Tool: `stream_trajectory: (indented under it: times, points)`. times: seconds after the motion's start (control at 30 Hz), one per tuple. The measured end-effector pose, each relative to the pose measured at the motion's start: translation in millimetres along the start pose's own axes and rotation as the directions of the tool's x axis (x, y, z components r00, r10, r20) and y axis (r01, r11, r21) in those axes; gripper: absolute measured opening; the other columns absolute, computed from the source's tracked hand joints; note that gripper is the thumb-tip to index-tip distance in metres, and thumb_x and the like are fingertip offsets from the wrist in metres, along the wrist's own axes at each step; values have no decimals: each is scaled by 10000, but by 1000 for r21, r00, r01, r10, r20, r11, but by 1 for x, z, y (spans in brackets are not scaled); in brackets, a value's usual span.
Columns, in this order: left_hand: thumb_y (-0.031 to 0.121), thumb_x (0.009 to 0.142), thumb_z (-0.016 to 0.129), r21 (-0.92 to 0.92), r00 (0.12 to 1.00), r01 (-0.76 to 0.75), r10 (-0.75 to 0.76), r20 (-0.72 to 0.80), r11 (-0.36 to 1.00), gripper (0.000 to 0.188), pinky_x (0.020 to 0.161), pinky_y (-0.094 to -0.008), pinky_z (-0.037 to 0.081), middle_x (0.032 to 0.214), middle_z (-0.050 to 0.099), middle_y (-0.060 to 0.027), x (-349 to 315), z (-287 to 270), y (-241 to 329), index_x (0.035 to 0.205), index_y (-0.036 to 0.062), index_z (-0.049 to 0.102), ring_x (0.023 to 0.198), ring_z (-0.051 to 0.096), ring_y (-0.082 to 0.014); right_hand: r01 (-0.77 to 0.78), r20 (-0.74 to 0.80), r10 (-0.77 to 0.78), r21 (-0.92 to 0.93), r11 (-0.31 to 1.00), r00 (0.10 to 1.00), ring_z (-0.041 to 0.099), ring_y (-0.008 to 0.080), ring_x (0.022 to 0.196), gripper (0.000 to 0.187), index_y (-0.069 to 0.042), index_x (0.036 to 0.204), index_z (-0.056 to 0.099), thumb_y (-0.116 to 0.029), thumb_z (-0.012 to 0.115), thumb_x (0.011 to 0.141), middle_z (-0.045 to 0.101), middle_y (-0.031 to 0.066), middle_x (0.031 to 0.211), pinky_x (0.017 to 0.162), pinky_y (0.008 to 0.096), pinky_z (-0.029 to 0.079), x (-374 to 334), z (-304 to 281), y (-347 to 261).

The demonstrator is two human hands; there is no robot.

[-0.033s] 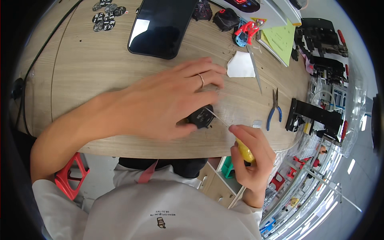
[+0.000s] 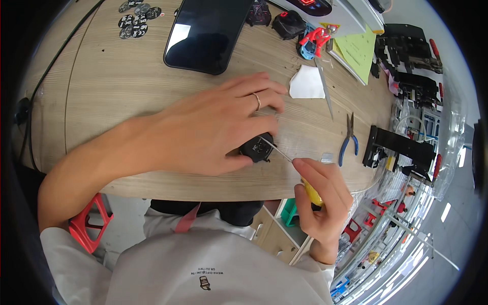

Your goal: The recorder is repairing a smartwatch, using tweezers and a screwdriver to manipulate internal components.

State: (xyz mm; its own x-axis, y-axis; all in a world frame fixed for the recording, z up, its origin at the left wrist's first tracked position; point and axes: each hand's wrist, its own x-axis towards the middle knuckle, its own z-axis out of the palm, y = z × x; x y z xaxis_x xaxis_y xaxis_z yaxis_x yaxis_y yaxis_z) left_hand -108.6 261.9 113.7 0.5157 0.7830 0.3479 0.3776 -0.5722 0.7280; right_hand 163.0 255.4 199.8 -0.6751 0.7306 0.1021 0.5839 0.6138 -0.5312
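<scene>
My left hand point(image 2: 218, 124), with a ring on one finger, lies over the table. Its thumb and index finger hold a small black rounded device point(image 2: 256, 148) against the tabletop, while the other fingers stretch past it. In my right hand point(image 2: 325, 201) is a screwdriver point(image 2: 312, 192) with a yellow handle and a thin metal shaft. The fingers wrap round the handle, and the shaft slants left to the top face of the device, its tip touching or just over it. Part of the device is hidden by my left hand.
A dark-screened tablet point(image 2: 206, 38) lies beyond my left hand, with several black discs point(image 2: 137, 23) to its left. Scissors point(image 2: 325, 86), white paper point(image 2: 307, 82) and blue-handled pliers point(image 2: 348, 140) lie to the right. Black clamp fixtures point(image 2: 399, 147) line the right edge.
</scene>
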Motion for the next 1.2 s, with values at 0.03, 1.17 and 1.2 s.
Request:
stream_trajectory:
  times: [0.03,1.17,1.2]
  points:
    - [127,708,902,14,1000,-27,27,8,1000,638,1248,-511,386,1439,548,-99,0,0,-1,1284,71,633,1494,428,-362,0,5,0,-2,1000,1000,677,235,821,451,27,1171,758,120,681,736,766,186,1073,728,306,527,2,-4,-3]
    - [156,647,947,23,995,64,-62,-83,998,513,1196,-456,422,1357,595,-109,-4,12,1,1018,33,616,1429,488,-325,-221,318,261,-157,963,912,734,207,683,420,52,1102,804,135,559,771,748,175,810,637,261,528,54,-30,-62]
    - [155,651,945,20,994,64,-62,-89,998,506,1195,-449,424,1357,596,-109,-3,13,1,1017,32,618,1426,490,-320,-227,318,265,-152,962,910,733,204,682,420,52,1102,804,133,558,772,748,176,810,636,260,526,54,-29,-61]
